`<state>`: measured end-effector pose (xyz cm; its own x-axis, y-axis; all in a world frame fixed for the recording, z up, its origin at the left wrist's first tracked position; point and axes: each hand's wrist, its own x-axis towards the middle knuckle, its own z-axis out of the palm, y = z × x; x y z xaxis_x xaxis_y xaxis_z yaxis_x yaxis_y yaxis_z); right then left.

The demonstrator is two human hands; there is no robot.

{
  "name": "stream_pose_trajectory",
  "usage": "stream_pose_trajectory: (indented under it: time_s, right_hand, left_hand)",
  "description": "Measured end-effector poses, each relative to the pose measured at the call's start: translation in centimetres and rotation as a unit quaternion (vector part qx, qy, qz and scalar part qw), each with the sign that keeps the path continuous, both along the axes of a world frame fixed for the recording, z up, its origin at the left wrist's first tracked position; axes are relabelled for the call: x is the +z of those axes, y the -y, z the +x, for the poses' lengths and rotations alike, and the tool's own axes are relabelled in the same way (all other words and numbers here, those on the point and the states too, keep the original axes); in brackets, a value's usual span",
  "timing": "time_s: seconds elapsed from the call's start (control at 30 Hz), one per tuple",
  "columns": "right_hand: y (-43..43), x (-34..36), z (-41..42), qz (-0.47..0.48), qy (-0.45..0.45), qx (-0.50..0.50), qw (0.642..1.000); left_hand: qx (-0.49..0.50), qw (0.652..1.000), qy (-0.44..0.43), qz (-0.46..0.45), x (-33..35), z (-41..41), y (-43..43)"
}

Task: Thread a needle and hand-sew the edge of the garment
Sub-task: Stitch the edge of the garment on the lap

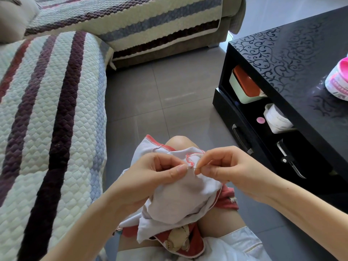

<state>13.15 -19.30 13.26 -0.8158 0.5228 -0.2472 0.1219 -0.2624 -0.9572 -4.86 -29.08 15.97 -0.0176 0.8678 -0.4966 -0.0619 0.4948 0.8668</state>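
Observation:
A white garment (180,196) with red stitched edging lies bunched over my knee. My left hand (150,178) grips a fold of it, thumb pressed on the cloth just left of the red stitching (190,162). My right hand (224,166) pinches a thin needle (195,168) between thumb and forefinger, its tip at the stitched edge. The thread itself is too fine to make out.
A quilted striped sofa (52,119) runs along the left. A glossy black coffee table (291,63) stands on the right, with a pink-lidded jar (339,80) on top and boxes on its lower shelf. Grey floor tiles (160,95) lie between.

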Motion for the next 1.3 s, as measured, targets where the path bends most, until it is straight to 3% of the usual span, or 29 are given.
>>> stream_pose_trajectory:
  time_s: [0.13,0.33,0.5,0.73,0.77,0.83,0.9,1.0,1.07,1.13,1.23,1.3]
  right_hand:
    - [-0.2,-0.1,-0.1,-0.014,-0.009,0.031,0.999]
    - [-0.1,-0.4,-0.8,0.002,-0.027,0.041,0.999]
    - [-1.6,-0.7,-0.2,0.044,0.019,0.047,0.998]
    - [-0.5,-1.6,-1.4,0.016,-0.066,-0.006,0.998]
    - [-0.3,-1.7,-1.4,0.042,-0.068,-0.019,0.997]
    - [-0.3,-1.9,-1.1,0.216,-0.032,-0.051,0.975]
    - [-0.4,-2.0,-1.0,0.437,-0.004,-0.084,0.896]
    - [-0.4,-2.0,-1.8,0.581,-0.049,-0.081,0.809]
    - [-0.3,-1.9,-2.2,0.607,-0.087,-0.078,0.786]
    - [-0.3,-1.7,-2.4,0.602,-0.119,-0.091,0.784]
    - [0.0,-1.5,-2.5,0.561,-0.144,-0.099,0.809]
    - [0.5,-0.5,-2.8,0.493,-0.168,-0.107,0.847]
  left_hand:
    - [0.001,0.998,0.055,-0.018,-0.1,0.1,-0.1]
    - [0.010,1.000,0.006,0.002,-0.3,0.6,-0.1]
    - [0.037,0.999,-0.001,0.029,0.0,0.3,-0.1]
    - [0.048,0.997,-0.029,0.048,-0.6,1.0,-0.5]
    - [0.053,0.997,-0.034,0.047,-0.7,1.0,-0.5]
    - [0.061,0.996,-0.050,0.041,-0.9,0.8,-0.5]
    - [0.068,0.995,-0.056,0.037,-0.9,0.6,-0.7]
    - [0.053,0.996,-0.057,0.043,-0.7,0.9,-0.9]
    - [0.053,0.996,-0.052,0.047,-0.6,0.9,-1.0]
    - [0.057,0.997,-0.034,0.046,-0.5,0.8,-0.9]
    - [0.065,0.997,-0.022,0.044,-0.2,0.6,-0.9]
    - [0.078,0.992,-0.085,0.054,-0.4,0.6,-0.9]
